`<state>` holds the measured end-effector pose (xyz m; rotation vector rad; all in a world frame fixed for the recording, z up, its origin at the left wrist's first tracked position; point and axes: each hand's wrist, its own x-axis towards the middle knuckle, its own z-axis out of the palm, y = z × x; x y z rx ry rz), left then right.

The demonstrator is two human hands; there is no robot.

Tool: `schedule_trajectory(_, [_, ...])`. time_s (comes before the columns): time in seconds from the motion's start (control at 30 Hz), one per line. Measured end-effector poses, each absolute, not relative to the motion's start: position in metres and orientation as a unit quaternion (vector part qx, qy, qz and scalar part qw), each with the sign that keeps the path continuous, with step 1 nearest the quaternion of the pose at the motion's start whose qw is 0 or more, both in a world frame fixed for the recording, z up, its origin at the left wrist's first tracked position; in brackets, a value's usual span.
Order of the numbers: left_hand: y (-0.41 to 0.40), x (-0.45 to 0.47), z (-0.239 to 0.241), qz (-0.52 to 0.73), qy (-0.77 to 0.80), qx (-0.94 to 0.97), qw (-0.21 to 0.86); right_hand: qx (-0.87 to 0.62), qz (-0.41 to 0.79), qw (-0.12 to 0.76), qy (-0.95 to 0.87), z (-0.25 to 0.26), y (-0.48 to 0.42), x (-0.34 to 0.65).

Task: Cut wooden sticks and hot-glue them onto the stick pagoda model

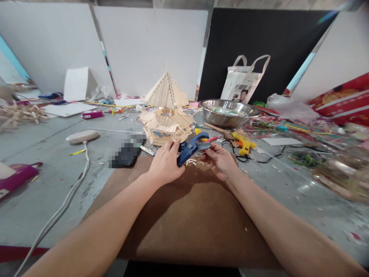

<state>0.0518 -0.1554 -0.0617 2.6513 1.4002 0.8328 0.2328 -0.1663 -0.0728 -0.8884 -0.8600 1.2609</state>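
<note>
One blue cutter (186, 154) slants on the near side of the stick house (167, 123). Its handle sits wrapped in the left hand's (165, 161) grip; its tip points at the right hand (218, 158), pinching something I can't tell.

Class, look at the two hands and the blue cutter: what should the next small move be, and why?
I'd probably ease the right hand slightly away from the blue cutter before any squeeze: the left hand grips the cutter's handles, and the right hand's fingers appear very close to the blade end. What they pinch is too small to tell.
</note>
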Motion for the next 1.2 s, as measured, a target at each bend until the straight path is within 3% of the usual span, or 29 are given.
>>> schedule_trajectory(1.2, [-0.1586,0.0536,-0.0612,0.203,0.491,0.847,0.003,-0.417,0.520,0.649,-0.366,-0.0711,-0.1666,0.2327])
